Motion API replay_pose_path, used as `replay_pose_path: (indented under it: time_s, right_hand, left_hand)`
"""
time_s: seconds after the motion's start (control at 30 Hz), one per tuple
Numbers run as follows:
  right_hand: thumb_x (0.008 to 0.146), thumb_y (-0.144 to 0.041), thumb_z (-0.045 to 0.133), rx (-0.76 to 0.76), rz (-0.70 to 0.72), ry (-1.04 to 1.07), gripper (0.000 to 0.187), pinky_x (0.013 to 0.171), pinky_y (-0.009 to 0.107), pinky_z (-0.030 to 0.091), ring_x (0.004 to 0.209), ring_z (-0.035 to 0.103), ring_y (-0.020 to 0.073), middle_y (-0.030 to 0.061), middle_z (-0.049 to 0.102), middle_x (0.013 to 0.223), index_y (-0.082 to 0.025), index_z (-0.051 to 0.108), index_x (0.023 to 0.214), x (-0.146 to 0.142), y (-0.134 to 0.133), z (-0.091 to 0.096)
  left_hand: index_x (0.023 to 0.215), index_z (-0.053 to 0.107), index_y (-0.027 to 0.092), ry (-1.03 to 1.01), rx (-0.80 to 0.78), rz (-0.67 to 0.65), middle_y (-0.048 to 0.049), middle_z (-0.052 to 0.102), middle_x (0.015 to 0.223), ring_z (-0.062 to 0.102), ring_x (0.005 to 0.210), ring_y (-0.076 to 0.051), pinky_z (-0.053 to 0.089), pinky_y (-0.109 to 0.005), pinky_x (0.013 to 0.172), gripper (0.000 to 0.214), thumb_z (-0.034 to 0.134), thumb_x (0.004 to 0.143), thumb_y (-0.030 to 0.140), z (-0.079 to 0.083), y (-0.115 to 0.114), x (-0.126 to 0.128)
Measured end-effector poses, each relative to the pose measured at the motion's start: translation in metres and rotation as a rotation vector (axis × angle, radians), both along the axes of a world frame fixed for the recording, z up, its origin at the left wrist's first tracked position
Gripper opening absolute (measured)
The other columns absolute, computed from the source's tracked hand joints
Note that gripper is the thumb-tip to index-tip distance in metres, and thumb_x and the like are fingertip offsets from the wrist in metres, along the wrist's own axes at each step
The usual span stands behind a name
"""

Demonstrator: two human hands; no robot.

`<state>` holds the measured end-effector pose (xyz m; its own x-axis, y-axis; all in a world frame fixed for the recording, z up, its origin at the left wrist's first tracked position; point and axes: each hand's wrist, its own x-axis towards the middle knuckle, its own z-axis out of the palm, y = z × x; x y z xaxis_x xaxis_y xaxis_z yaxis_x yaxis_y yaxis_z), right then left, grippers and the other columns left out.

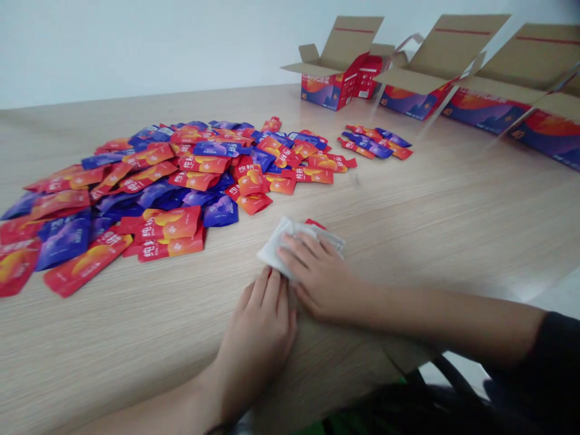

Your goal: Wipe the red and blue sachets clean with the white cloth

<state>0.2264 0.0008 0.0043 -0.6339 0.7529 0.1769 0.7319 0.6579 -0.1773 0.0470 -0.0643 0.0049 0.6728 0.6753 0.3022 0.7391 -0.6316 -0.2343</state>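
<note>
Pressing one packet (277, 244): left hand (259, 329), right hand (319, 281) (four boxes (327, 90) behind).

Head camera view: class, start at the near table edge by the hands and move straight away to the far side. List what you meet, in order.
left hand → right hand → white packet → small row of sachets → open cartons. The big sachet pile spans too much depth to place.
</note>
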Motion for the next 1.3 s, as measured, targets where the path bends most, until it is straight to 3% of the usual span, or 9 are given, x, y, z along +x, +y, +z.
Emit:
replay_pose_path:
  time_s: [0.07,0.2,0.33,0.47,0.63,0.77,0.87,1.1,1.3]
  right_hand:
    - [0.096,-0.035,0.038,-0.011,0.061,0.001,0.056,0.114,0.051,0.025,0.142,0.029,0.0316,0.0127,0.034,0.157,-0.01,0.041,0.146,0.0,0.001,0.0]
    - [0.096,-0.031,0.036,-0.007,-0.21,0.017,0.056,0.11,0.054,0.029,0.139,0.032,0.0354,0.0195,0.035,0.154,-0.005,0.04,0.146,0.004,0.007,0.0]
    - [0.095,-0.034,0.039,-0.009,-0.004,-0.006,0.056,0.111,0.055,0.026,0.14,0.03,0.0348,0.0131,0.036,0.156,-0.012,0.041,0.147,0.007,0.007,0.0]
    - [0.096,-0.032,0.037,-0.021,-0.153,0.034,0.054,0.11,0.05,0.03,0.136,0.036,0.0316,0.0154,0.04,0.152,-0.009,0.044,0.144,0.012,0.014,0.002]
    - [0.094,-0.029,0.039,-0.051,-0.099,0.022,0.052,0.11,0.049,0.031,0.135,0.039,0.0295,0.0096,0.043,0.151,-0.016,0.046,0.144,0.028,0.033,0.005]
    - [0.093,-0.036,0.045,0.039,-0.241,0.096,0.04,0.111,0.056,0.023,0.131,0.043,0.0318,0.0126,0.051,0.142,-0.02,0.066,0.124,0.044,0.049,0.012]
    - [0.089,-0.04,0.054,0.116,-0.132,0.169,0.042,0.112,0.052,0.024,0.132,0.039,0.0322,0.0158,0.048,0.142,-0.018,0.066,0.123,0.043,0.045,0.018]
    - [0.075,-0.056,0.07,-0.198,0.091,0.094,0.056,0.098,0.048,0.037,0.105,0.057,0.031,0.0136,0.067,0.109,-0.014,0.067,0.113,0.022,0.037,0.011]
    - [0.077,-0.025,0.065,-0.363,0.108,0.043,0.01,0.071,0.031,0.044,0.077,0.062,0.0206,0.0048,0.069,0.082,-0.018,0.064,0.084,0.036,0.025,0.04]
  left_hand:
    - [0.106,0.069,-0.002,0.002,-0.002,0.003,-0.0258,0.069,0.112,0.065,0.107,-0.037,0.058,-0.046,0.082,0.035,0.046,0.084,0.015,0.0,0.0,0.0]
    - [0.116,0.064,-0.006,-0.001,0.008,0.022,-0.0284,0.066,0.119,0.065,0.109,-0.037,0.058,-0.046,0.082,0.043,0.044,0.086,0.017,-0.002,0.0,0.0]
    - [0.111,0.065,-0.008,0.012,0.044,0.012,-0.0303,0.066,0.116,0.066,0.107,-0.037,0.059,-0.045,0.082,0.041,0.042,0.088,0.016,-0.004,0.0,-0.002]
    - [0.112,0.065,-0.007,0.014,0.04,0.024,-0.0301,0.066,0.117,0.066,0.107,-0.037,0.059,-0.044,0.08,0.041,0.043,0.087,0.017,-0.004,0.0,-0.003]
    - [0.103,0.067,-0.004,-0.026,0.045,0.022,-0.0277,0.069,0.108,0.068,0.099,-0.036,0.06,-0.044,0.075,0.036,0.046,0.084,0.018,0.002,0.005,-0.006]
    - [0.096,0.068,0.004,-0.071,0.039,0.009,-0.0218,0.071,0.101,0.069,0.093,-0.033,0.06,-0.044,0.072,0.027,0.048,0.083,0.017,0.005,0.012,-0.009]
    - [0.095,0.067,0.008,-0.097,0.046,0.008,-0.0189,0.071,0.099,0.069,0.093,-0.032,0.061,-0.043,0.073,0.024,0.048,0.082,0.017,0.001,0.013,-0.01]
    - [0.103,0.064,0.014,-0.121,0.042,0.027,-0.014,0.069,0.112,0.065,0.107,-0.03,0.059,-0.042,0.084,0.025,0.052,0.082,0.021,-0.008,0.017,-0.016]
    - [0.138,0.045,0.016,-0.133,0.134,0.011,-0.0195,0.045,0.146,0.043,0.135,-0.037,0.054,-0.047,0.094,0.057,0.058,0.085,0.033,-0.018,0.027,-0.031]
